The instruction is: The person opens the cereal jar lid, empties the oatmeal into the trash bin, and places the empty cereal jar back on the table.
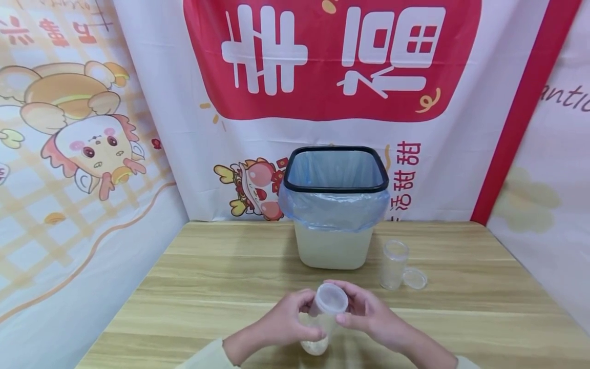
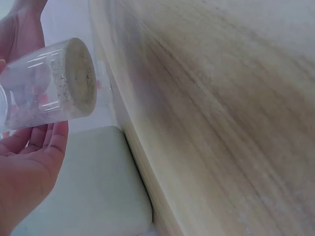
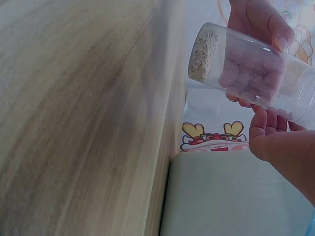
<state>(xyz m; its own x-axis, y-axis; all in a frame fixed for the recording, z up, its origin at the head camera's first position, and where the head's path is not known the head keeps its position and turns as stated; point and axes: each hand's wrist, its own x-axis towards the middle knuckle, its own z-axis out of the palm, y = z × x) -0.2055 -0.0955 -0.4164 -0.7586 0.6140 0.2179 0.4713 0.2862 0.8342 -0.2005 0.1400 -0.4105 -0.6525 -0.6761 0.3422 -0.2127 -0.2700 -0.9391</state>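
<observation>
A clear plastic jar (image 1: 326,320), tilted above the table, has a pale translucent top (image 1: 332,298) and beige grains (image 3: 203,54) in its bottom. My left hand (image 1: 289,319) grips the jar's body; in the right wrist view its fingers show through the clear wall. At the upper end, my right hand (image 1: 371,315) holds the jar from the other side, thumb and fingers round its rim. Part of the right fingers is hidden behind the jar. Farther back on the right, a second clear jar (image 1: 394,265) stands upright, with a round clear lid (image 1: 415,278) lying beside it.
A cream bin (image 1: 334,248) with a black rim and a bluish plastic liner (image 1: 335,207) stands at the back of the wooden table (image 1: 221,271). Printed cloths (image 1: 161,102) hang behind and on both sides.
</observation>
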